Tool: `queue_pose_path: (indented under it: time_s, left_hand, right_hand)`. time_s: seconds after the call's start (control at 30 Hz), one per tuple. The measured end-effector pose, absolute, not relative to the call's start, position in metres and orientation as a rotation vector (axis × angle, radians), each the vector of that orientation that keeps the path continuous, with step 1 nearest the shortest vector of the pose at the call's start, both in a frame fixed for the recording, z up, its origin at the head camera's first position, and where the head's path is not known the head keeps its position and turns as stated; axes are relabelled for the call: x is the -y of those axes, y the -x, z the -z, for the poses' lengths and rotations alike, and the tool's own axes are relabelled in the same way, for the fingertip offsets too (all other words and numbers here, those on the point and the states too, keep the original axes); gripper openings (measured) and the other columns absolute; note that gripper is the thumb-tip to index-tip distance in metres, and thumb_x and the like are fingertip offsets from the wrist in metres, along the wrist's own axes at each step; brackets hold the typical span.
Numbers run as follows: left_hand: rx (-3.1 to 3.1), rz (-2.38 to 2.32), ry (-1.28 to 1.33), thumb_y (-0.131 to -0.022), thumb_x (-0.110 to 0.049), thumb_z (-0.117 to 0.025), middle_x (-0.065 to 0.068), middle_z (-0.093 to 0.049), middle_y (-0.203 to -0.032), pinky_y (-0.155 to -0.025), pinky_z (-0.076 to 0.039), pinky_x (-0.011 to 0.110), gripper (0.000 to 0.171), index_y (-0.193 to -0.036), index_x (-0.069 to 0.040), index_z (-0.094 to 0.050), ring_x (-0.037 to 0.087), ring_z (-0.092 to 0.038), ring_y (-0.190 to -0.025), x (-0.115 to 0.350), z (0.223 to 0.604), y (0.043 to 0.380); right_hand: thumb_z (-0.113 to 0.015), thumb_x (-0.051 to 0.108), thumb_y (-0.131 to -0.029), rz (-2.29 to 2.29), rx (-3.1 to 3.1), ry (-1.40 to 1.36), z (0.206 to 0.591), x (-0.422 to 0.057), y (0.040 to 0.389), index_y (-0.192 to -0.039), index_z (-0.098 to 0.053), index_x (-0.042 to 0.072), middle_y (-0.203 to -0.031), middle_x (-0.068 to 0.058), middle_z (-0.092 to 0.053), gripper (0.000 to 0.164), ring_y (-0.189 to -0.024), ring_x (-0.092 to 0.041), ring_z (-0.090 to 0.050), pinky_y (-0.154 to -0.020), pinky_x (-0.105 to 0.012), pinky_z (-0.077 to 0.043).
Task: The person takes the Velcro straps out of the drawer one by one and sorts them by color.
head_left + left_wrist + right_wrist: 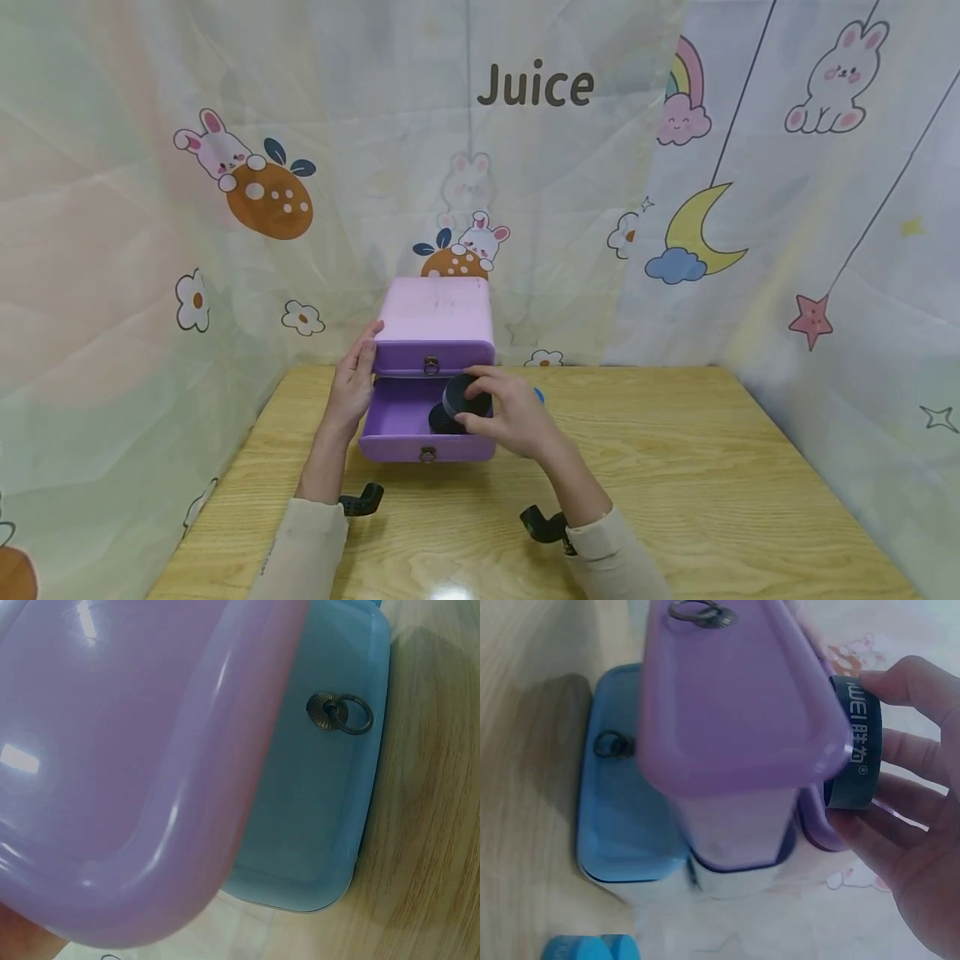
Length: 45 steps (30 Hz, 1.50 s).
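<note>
A small chest of drawers with a pink top (438,308) stands on the table. Its purple middle drawer (397,408) is pulled out below a purple top drawer (405,358). My left hand (352,383) rests against the chest's left side, fingers along the wall. Over the right part of the pulled-out drawer, my right hand (513,412) grips a black roll of tape (859,742) with white lettering, thumb on one side and fingers on the other. Inside the drawer a second black roll (441,420) lies partly hidden behind the held one.
Below the purple drawers sits a blue drawer (300,825) with a metal ring pull (341,712). Blue rolls (577,948) lie on the wooden table (697,467) to the right of the chest. A printed cloth (360,167) hangs behind the table and along its sides.
</note>
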State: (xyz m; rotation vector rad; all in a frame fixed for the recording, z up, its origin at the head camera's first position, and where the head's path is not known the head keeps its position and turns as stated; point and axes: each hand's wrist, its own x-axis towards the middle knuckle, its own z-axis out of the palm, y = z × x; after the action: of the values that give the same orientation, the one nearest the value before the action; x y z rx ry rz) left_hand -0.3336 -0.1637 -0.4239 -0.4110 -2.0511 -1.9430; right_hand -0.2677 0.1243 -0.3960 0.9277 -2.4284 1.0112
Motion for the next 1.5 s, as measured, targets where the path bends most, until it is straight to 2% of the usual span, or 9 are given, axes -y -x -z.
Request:
queue_pose_path:
  time_s: [0.1,0.17,0.27,0.6,0.87,1.2,1.37,1.5]
  left_hand:
    - [2.06,1.933,0.402,-0.11,-0.05,-0.037,-0.007,-0.031,-0.171,-0.129,-0.027,0.048,0.055,-0.161,-0.029,-0.041,0.018,-0.03,-0.157,0.163,0.423,0.333]
    - [2.06,1.931,0.406,-0.111,-0.05,-0.037,-0.007,-0.03,-0.171,-0.129,-0.026,0.047,0.055,-0.161,-0.029,-0.041,0.017,-0.03,-0.157,0.163,0.423,0.333]
    - [2.054,1.931,0.414,-0.111,-0.049,-0.037,-0.007,-0.031,-0.171,-0.13,-0.025,0.046,0.054,-0.161,-0.028,-0.041,0.017,-0.028,-0.158,0.163,0.423,0.333]
    - [2.053,1.925,0.418,-0.111,-0.048,-0.037,-0.005,-0.03,-0.171,-0.13,-0.023,0.047,0.054,-0.161,-0.026,-0.041,0.018,-0.027,-0.158,0.164,0.424,0.333]
    - [2.044,1.925,0.435,-0.112,-0.046,-0.037,-0.003,-0.03,-0.172,-0.131,-0.021,0.047,0.054,-0.161,-0.024,-0.041,0.019,-0.025,-0.159,0.164,0.423,0.334]
    - [2.05,1.922,0.417,-0.112,-0.047,-0.037,-0.004,-0.03,-0.171,-0.13,-0.022,0.046,0.054,-0.161,-0.025,-0.041,0.019,-0.027,-0.158,0.163,0.424,0.334]
    - [2.054,1.924,0.408,-0.112,-0.047,-0.037,-0.005,-0.031,-0.171,-0.13,-0.023,0.046,0.054,-0.161,-0.026,-0.041,0.019,-0.027,-0.158,0.163,0.424,0.333]
    - [2.056,1.926,0.407,-0.111,-0.047,-0.037,-0.005,-0.031,-0.171,-0.13,-0.023,0.045,0.054,-0.161,-0.026,-0.041,0.017,-0.027,-0.158,0.163,0.423,0.333]
  right_hand:
    - [-0.085,0.024,-0.084,-1.027,2.376,-0.945,0.392,-0.13,0.267,-0.098,-0.074,0.012,-0.141,-0.008,-0.067,0.021,-0.109,-0.028,-0.072,-0.082,-0.033,-0.06]
    - [-0.085,0.021,-0.084,-1.036,2.34,-0.962,0.39,-0.134,0.267,-0.099,-0.075,0.009,-0.141,-0.01,-0.066,0.021,-0.129,-0.032,-0.064,-0.091,-0.037,-0.061]
    - [-0.084,0.02,-0.085,-1.04,2.311,-0.967,0.389,-0.14,0.268,-0.1,-0.075,0.007,-0.143,-0.012,-0.065,0.021,-0.133,-0.034,-0.061,-0.096,-0.042,-0.061]
    - [-0.085,0.016,-0.084,-1.047,2.252,-0.812,0.389,-0.155,0.277,-0.099,-0.076,0.005,-0.138,-0.015,-0.067,0.021,-0.125,-0.035,-0.065,-0.092,-0.044,-0.063]
    - [-0.084,0.016,-0.084,-1.076,2.221,-0.706,0.389,-0.17,0.284,-0.098,-0.076,0.003,-0.138,-0.016,-0.068,0.021,-0.128,-0.037,-0.064,-0.094,-0.05,-0.061]
    - [-0.085,0.017,-0.087,-1.157,2.276,-0.552,0.408,-0.19,0.303,-0.101,-0.076,0.002,-0.141,-0.018,-0.065,0.023,-0.132,-0.04,-0.061,-0.099,-0.055,-0.058]
    - [-0.084,0.019,-0.088,-1.193,2.342,-0.466,0.415,-0.196,0.306,-0.103,-0.076,0.0,-0.146,-0.018,-0.062,0.025,-0.138,-0.041,-0.056,-0.104,-0.055,-0.055]
    - [-0.083,0.02,-0.09,-1.201,2.386,-0.426,0.42,-0.199,0.31,-0.103,-0.075,0.0,-0.147,-0.019,-0.061,0.026,-0.138,-0.042,-0.056,-0.102,-0.054,-0.056]
